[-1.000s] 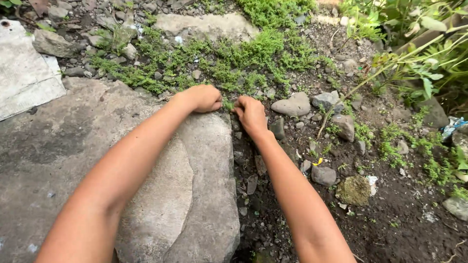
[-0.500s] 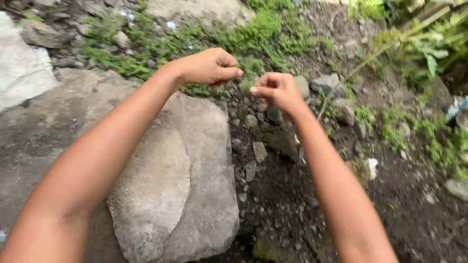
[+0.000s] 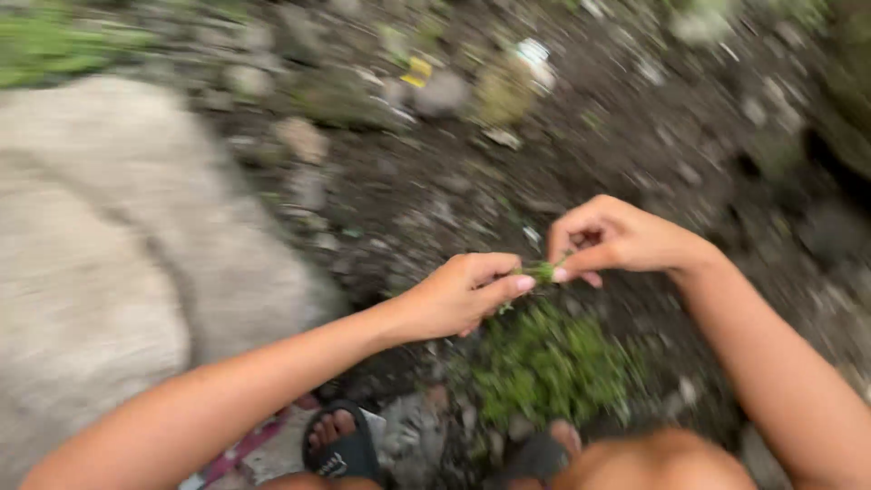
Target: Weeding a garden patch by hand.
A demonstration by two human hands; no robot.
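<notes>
Nearest the camera: a sandalled foot [image 3: 337,445] resting on the ground beside a green pile [image 3: 549,363] of plucked plants, the pile lying directly below both hands. Just above the pile: left hand [image 3: 458,295] and right hand [image 3: 617,240] meeting fingertip to fingertip, each pinching one end of a small green sprig [image 3: 542,270], remaining fingers curled in. Sprig being held between the two hands, clear of the soil [image 3: 435,191], roughly over the near edge of the pile. Likely risks, as judged from this grip: thin stem snapping under opposed pulling, leaving a fragment in each hand; loose bits slipping from so light a pinch and falling wide of the pile onto dark soil, becoming hard to find among pebbles. Strong motion blur preventing any finer reading of the sprig. Farther off: a large grey rock [image 3: 109,245] lying at left, well apart from the hands; scattered stones [image 3: 440,91] beyond.
</notes>
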